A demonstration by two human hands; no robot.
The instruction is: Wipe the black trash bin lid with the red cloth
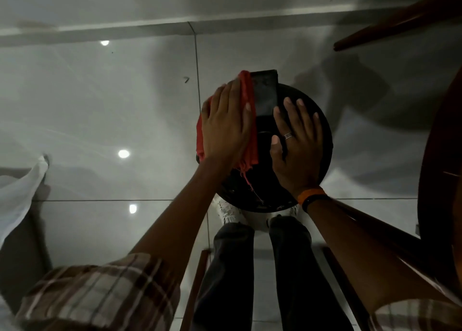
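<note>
A round black trash bin lid (322,121) faces up in front of my legs, with a flat rectangular handle (265,93) at its far edge. The red cloth (251,146) lies on the lid's left half, frayed threads trailing toward me. My left hand (225,123) presses flat on top of the cloth, fingers together and pointing away. My right hand (296,143) rests flat on the lid's right half, fingers spread, a ring on one finger and an orange band on the wrist. It holds nothing.
The bin stands on glossy grey floor tiles (125,106) near a wall skirting (150,28). Dark wooden furniture (437,156) curves along the right, with a wooden leg (400,23) at the top right. White fabric (20,193) hangs at the left. My white shoes (228,212) show under the lid.
</note>
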